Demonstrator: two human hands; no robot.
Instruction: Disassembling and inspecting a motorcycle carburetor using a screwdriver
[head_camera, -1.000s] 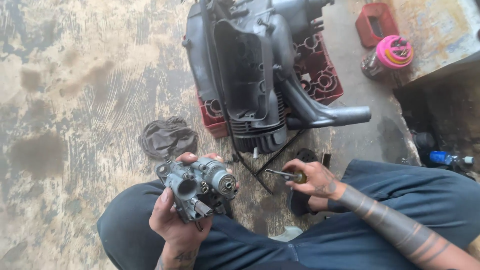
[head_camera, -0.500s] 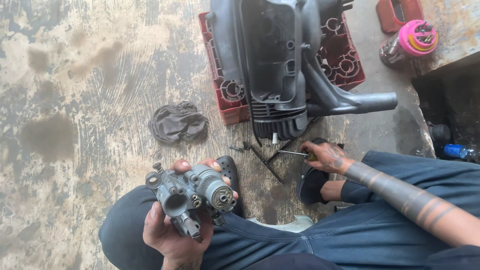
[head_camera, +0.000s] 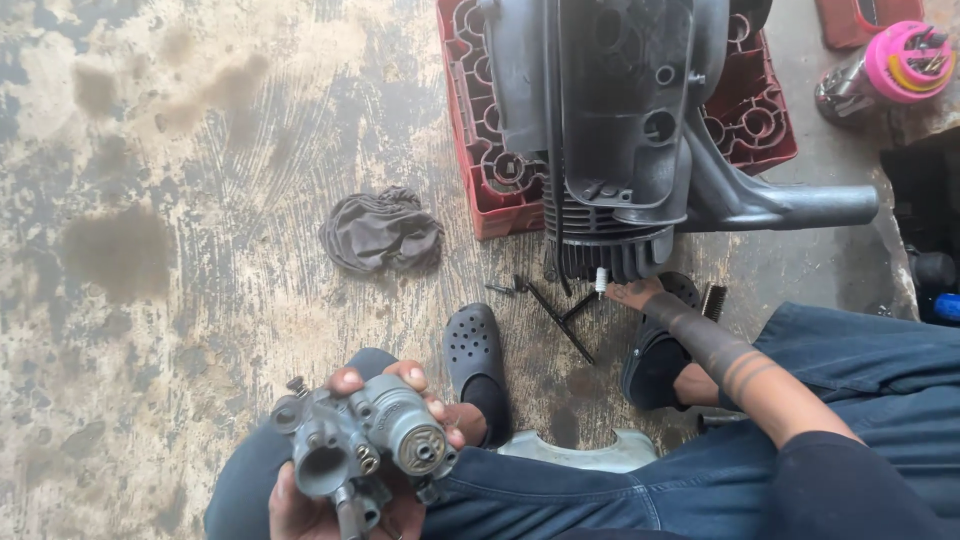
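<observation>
On the stained floor — left hand (head_camera: 330, 500) grips carburetor (head_camera: 365, 445); right hand (head_camera: 632, 293) reaches engine (head_camera: 610, 130).

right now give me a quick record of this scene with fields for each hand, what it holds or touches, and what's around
left hand: grips a grey cast-metal carburetor above the lap
right hand: reaches to the finned base of the dark engine block; whether it holds anything cannot be told
engine support: red plastic crate
floor items: crumpled grey rag, thin black metal tool
footwear: black perforated clogs
surface: stained concrete floor
upper right: pink-lidded container
</observation>
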